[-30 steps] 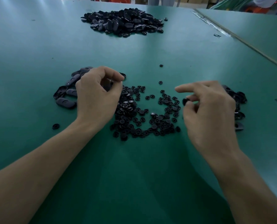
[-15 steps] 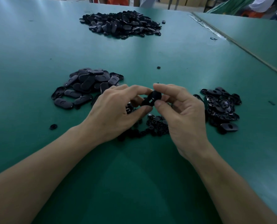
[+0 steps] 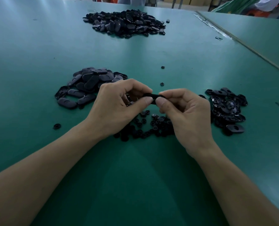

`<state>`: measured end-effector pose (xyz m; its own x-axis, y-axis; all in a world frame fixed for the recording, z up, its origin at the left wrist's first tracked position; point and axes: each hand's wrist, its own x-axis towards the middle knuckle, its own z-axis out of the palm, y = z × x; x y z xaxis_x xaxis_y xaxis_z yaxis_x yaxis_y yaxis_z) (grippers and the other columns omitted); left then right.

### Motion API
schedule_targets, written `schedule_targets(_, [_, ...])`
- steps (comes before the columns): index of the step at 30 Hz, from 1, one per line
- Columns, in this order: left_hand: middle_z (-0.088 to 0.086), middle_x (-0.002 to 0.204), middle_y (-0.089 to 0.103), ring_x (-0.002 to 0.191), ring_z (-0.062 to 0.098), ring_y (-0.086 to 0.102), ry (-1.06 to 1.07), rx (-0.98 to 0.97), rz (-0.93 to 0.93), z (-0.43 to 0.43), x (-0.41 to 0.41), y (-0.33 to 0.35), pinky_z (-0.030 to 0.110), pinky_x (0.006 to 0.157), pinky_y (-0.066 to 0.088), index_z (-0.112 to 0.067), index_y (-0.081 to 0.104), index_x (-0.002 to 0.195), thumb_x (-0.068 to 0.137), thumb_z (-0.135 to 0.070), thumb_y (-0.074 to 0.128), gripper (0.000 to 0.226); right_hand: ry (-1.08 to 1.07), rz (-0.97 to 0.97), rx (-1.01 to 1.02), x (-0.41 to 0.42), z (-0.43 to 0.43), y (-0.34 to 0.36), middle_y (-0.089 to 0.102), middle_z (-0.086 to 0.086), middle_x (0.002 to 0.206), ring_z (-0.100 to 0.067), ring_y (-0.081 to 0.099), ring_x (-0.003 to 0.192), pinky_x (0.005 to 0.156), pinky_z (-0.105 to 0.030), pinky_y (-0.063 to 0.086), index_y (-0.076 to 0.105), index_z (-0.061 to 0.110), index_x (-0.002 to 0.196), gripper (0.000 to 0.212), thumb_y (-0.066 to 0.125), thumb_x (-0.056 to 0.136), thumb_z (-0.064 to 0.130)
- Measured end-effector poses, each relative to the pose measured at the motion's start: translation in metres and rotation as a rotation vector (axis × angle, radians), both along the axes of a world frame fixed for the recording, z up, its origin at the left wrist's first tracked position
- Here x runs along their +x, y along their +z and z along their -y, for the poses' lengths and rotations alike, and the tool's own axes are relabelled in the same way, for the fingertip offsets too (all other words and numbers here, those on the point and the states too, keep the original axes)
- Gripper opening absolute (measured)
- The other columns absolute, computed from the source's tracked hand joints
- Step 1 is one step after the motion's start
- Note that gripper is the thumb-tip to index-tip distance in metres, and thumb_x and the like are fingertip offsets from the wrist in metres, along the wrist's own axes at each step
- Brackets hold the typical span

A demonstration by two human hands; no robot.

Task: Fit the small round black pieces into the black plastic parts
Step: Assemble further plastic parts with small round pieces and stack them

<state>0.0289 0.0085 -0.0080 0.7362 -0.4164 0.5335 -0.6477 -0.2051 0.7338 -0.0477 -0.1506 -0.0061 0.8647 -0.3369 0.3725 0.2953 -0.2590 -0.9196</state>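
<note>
Both hands meet above the green table (image 3: 135, 176) and pinch one black plastic part (image 3: 153, 97) between them. My left hand (image 3: 117, 103) holds its left end with thumb and curled fingers. My right hand (image 3: 186, 111) pinches its right end. Whether a small round piece sits in the part is hidden by my fingers. A scatter of small round black pieces (image 3: 150, 124) lies directly under the hands. A pile of oval black parts (image 3: 88, 84) lies to the left, and another pile of parts (image 3: 226, 108) lies to the right.
A large heap of black parts (image 3: 125, 23) sits at the far side of the table. Single round pieces lie loose: one far ahead (image 3: 163, 67), one nearer (image 3: 162, 84), one at the left (image 3: 57, 126). A seam (image 3: 243, 44) to a second table runs along the right.
A second ago the hands were apart, the left over the left pile, the right over the round pieces. They came together at the middle and now pinch one part between them.
</note>
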Motion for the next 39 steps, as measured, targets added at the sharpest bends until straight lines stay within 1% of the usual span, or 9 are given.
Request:
schedule_targets(4, [-0.006,0.084,0.068,0.075,0.011,0.062,-0.008,0.054,0.036,-0.001,0.001,-0.002,0.018,0.068,0.043,-0.027,0.072,0.108,0.084,-0.032,0.076,0.025,0.002,0.047,-0.099,0.001,-0.001,0.0,0.075,0.009,0.082,-0.008,0.071,0.077,0.073,-0.02,0.054,0.073,0.027,0.096,0.022,0.069,0.09,0.005])
schedule_targets(9, [-0.016,0.083,0.069,0.075,0.009,0.062,0.048,0.036,0.086,0.0,0.004,-0.004,0.017,0.069,0.046,-0.033,0.071,0.104,0.087,-0.03,0.074,0.017,-0.066,0.044,-0.231,-0.001,-0.003,0.002,0.074,0.014,0.098,-0.004,0.07,0.093,0.082,-0.021,0.056,0.07,0.026,0.111,0.028,0.063,0.094,0.004])
schedule_targets(11, [-0.014,0.077,0.069,0.069,0.008,0.064,0.083,-0.018,0.022,0.0,0.006,-0.004,0.015,0.064,0.047,-0.036,0.068,0.095,0.088,-0.03,0.073,0.01,-0.135,-0.006,-0.363,-0.002,0.001,0.003,0.072,0.014,0.096,0.001,0.067,0.091,0.08,-0.012,0.05,0.072,0.023,0.11,0.022,0.067,0.092,0.01])
schedule_targets(14, [-0.014,0.075,0.068,0.062,0.004,0.062,0.146,-0.082,-0.051,-0.001,0.008,-0.003,0.014,0.06,0.043,-0.035,0.06,0.085,0.087,-0.03,0.072,0.013,-0.178,-0.165,-0.639,-0.004,0.005,0.0,0.068,0.011,0.092,-0.006,0.06,0.091,0.083,-0.019,0.047,0.074,0.022,0.107,0.017,0.071,0.09,0.026])
schedule_targets(18, [-0.013,0.072,0.07,0.065,0.005,0.065,0.163,-0.099,-0.101,-0.002,0.011,-0.001,0.016,0.062,0.045,-0.026,0.065,0.1,0.088,-0.024,0.074,0.015,-0.208,-0.268,-0.802,-0.005,0.002,-0.003,0.063,0.006,0.092,-0.014,0.051,0.098,0.083,-0.022,0.037,0.075,0.024,0.104,0.025,0.068,0.089,0.043])
schedule_targets(21, [-0.013,0.075,0.07,0.068,0.003,0.065,0.167,-0.085,-0.086,-0.003,0.01,0.0,0.017,0.065,0.047,-0.03,0.068,0.108,0.09,-0.022,0.074,0.022,-0.245,-0.29,-0.825,-0.005,-0.002,-0.001,0.063,0.004,0.093,-0.015,0.05,0.098,0.085,-0.026,0.04,0.076,0.027,0.097,0.022,0.067,0.088,0.045])
schedule_targets(27, [-0.015,0.08,0.071,0.072,0.002,0.068,0.16,-0.078,-0.05,-0.001,0.007,0.0,0.015,0.065,0.05,-0.031,0.069,0.09,0.088,-0.022,0.076,0.011,-0.199,-0.319,-0.775,0.0,-0.007,0.0,0.063,0.004,0.092,-0.018,0.054,0.098,0.088,-0.032,0.045,0.075,0.024,0.095,0.011,0.068,0.089,0.031])
schedule_targets(34, [-0.012,0.082,0.073,0.071,0.006,0.072,0.158,-0.17,-0.075,-0.001,0.007,-0.002,0.027,0.071,0.061,-0.022,0.073,0.094,0.085,-0.02,0.079,0.012,-0.156,-0.101,-0.569,0.0,-0.012,0.002,0.058,0.013,0.076,-0.003,0.053,0.069,0.065,-0.011,0.036,0.057,0.021,0.088,0.013,0.061,0.096,0.011])
schedule_targets(39, [-0.011,0.084,0.073,0.073,0.006,0.073,0.144,-0.175,-0.078,0.0,0.006,-0.002,0.026,0.073,0.061,-0.022,0.073,0.098,0.085,-0.014,0.078,0.015,-0.186,0.024,-0.499,0.0,-0.013,0.002,0.067,0.01,0.084,-0.002,0.06,0.076,0.071,-0.006,0.042,0.073,0.017,0.099,0.012,0.065,0.095,0.011])
